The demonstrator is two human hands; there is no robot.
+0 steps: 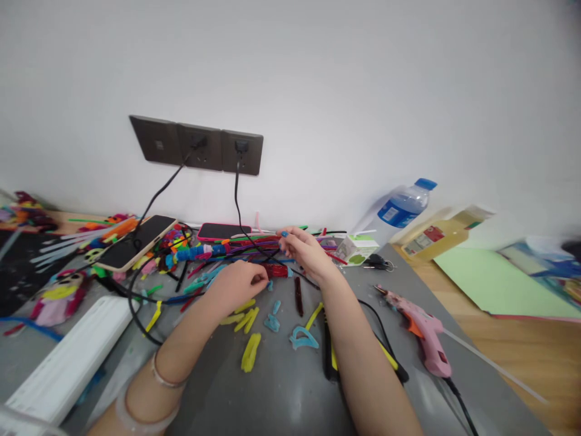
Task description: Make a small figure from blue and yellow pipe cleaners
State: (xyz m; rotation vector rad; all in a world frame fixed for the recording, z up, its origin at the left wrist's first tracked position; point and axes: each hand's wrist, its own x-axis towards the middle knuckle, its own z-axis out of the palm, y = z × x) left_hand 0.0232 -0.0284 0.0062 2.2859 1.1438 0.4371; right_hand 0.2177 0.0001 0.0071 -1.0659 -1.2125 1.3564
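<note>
Curling left hand's (238, 286) fingers narrow beside red piece (278, 270); pinching right's (306, 249) near pipe cleaners (247, 247); cannot tell if gripping any.

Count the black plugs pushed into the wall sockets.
2. One plug is in the middle panel; the other plug is in the right panel. The left panel shows none.

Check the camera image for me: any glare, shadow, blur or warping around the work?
Head view: soft glare on the grey tabletop, nearest the camera; head view: faint shadow on the wall beside the plastic bottle; head view: colored papers smear toward the right edge; head view: the bottle and socket panel look tilted, probably wide-angle distortion; head view: fine detail at both hands' fingertips is soft.
</note>
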